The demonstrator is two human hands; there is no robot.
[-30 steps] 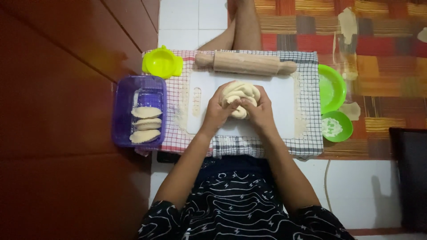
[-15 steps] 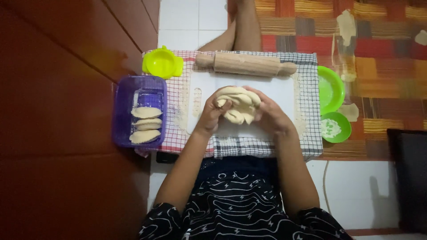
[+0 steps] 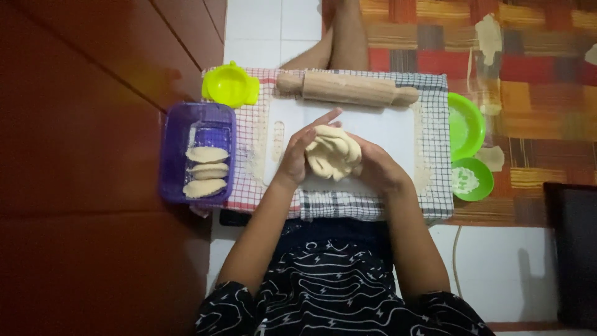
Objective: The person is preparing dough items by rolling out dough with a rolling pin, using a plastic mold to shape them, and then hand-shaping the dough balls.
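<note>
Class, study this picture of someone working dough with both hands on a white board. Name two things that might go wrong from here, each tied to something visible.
1. The dough is lifted between the left hand and right hand; it might sag or slip onto the white board.
2. The rolling pin lies loose just beyond the hands; a nudge could roll it off the checked cloth.

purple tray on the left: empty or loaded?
Loaded in part. The purple tray holds three pale folded dough pieces stacked in its near half; the far half shows bare bottom.
</note>
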